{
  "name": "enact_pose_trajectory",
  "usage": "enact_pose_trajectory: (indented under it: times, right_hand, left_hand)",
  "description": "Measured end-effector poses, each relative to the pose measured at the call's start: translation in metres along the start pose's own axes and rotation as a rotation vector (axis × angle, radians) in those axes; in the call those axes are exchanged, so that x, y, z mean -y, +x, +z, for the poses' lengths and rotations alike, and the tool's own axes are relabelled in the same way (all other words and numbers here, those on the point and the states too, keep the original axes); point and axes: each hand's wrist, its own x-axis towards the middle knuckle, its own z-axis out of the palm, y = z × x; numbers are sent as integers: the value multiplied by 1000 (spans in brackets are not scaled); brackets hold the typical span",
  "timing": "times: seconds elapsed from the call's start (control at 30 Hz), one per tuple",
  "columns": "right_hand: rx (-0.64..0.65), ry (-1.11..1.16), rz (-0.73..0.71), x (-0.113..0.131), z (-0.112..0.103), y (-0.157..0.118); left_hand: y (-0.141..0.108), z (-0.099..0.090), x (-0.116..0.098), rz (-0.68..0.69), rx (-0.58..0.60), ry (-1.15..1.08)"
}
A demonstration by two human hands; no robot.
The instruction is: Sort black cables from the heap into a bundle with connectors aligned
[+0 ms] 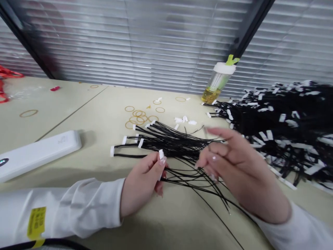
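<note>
Pinched between the thumb and fingers of my left hand [145, 178] is a small white connector [161, 153], with thin black wires trailing to the right. My right hand [234, 166] hovers over the wires, thumb and fingertips drawn together and blurred. A thin dark strand seems to rise from them, too unclear to name. Beneath and behind both hands spreads a bundle of black cables [177, 142] with white connectors at its left ends. Several loose white connectors [185, 119] lie behind the bundle.
A large pile of black cables [270, 118] covers the right side. Yellow rubber bands [139, 118] lie behind the bundle. A tilted bottle [217, 81] stands by the blinds. At left are a white power bank [41, 152] and red objects [3, 85].
</note>
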Motion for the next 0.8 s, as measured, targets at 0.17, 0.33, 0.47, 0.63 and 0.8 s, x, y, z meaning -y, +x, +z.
enact_pose_trajectory:
  times: [0.17, 0.33, 0.47, 0.63, 0.8]
  right_hand:
    - [66, -450, -63, -13, 13, 3]
    - [90, -480, -109, -17, 17, 5]
    - [55, -497, -115, -16, 19, 4]
    - [65, -494, -165, -18, 19, 3]
    - [72, -495, -240, -19, 18, 3]
  left_hand:
    - [-5, -1, -3, 14, 82, 107]
    - [-8, -3, -3, 49, 146, 144]
    - [-9, -3, -3, 73, 164, 163]
    - [-10, -2, -3, 71, 190, 171]
    - [-10, -3, -1, 58, 192, 193]
